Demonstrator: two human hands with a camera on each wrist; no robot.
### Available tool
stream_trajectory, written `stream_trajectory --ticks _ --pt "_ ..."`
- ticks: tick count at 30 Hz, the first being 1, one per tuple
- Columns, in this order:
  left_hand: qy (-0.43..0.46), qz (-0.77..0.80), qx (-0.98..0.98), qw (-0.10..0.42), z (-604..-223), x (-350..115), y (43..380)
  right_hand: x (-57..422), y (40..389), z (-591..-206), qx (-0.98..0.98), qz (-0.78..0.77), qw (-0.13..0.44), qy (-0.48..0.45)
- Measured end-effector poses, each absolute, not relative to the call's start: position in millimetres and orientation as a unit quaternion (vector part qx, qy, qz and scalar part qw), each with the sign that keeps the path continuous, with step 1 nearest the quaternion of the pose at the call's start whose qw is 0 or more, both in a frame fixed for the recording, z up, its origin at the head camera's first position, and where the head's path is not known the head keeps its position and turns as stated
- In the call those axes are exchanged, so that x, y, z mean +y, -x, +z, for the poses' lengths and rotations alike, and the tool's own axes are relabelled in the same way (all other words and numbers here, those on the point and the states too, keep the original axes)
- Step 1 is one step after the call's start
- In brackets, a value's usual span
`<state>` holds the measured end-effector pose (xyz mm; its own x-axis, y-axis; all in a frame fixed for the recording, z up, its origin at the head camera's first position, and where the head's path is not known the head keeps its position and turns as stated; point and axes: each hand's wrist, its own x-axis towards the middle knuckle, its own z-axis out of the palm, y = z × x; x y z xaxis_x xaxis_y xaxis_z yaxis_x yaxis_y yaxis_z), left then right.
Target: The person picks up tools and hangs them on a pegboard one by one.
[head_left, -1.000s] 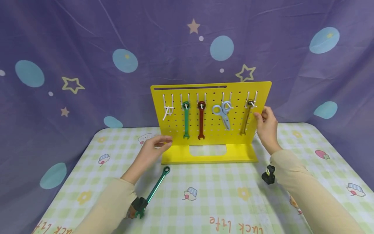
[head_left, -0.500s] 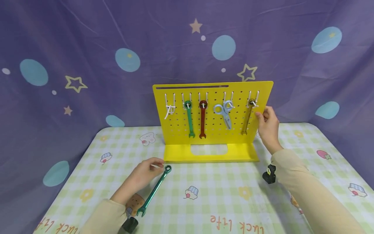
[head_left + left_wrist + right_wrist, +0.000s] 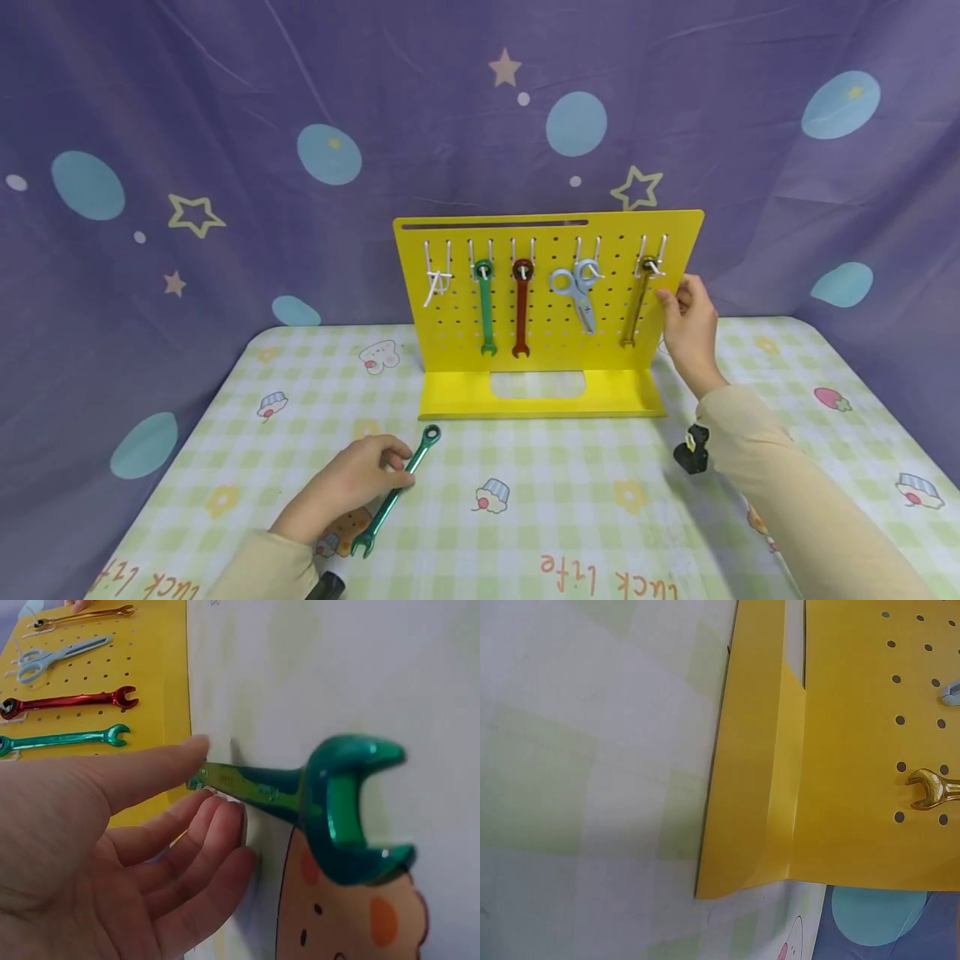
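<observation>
A green metallic wrench (image 3: 390,500) lies slantwise on the tablecloth, its open-end jaw large in the left wrist view. My left hand (image 3: 356,477) is at its shaft, thumb and fingers spread to either side; whether they touch it I cannot tell. A yellow pegboard (image 3: 555,342) stands upright on its base, and my right hand (image 3: 692,327) grips its right edge, thumb in front and fingers behind. From its white hooks hang a green wrench (image 3: 486,312), a red wrench (image 3: 522,312), light-blue scissors (image 3: 581,300) and a gold wrench (image 3: 637,308).
A white hook (image 3: 437,283) at the pegboard's left end bears no tool. Checked cloth with printed pictures covers the table (image 3: 555,500). Behind it hangs a purple curtain (image 3: 450,125) with stars and blue ovals.
My left hand has come down from the pegboard's lower left corner to the wrench on the table. The right hand stays at the board's edge. The left hanging green wrench swung slightly.
</observation>
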<state>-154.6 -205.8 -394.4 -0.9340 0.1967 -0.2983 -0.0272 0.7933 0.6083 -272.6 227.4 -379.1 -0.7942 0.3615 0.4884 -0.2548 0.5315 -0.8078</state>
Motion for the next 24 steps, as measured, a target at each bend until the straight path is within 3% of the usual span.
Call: stream_trajectory --ticks 17,24 --pt "-0.036 0.289 0.942 0.167 -401.2 -201.7 155.0 227.8 271.7 -378.3 -0.818 0.481 0.314 0.034" --pt "-0.061 0.334 0.92 0.197 -402.5 -203.9 153.1 227.7 271.9 -378.1 -0.817 0.481 0.316 0.034"
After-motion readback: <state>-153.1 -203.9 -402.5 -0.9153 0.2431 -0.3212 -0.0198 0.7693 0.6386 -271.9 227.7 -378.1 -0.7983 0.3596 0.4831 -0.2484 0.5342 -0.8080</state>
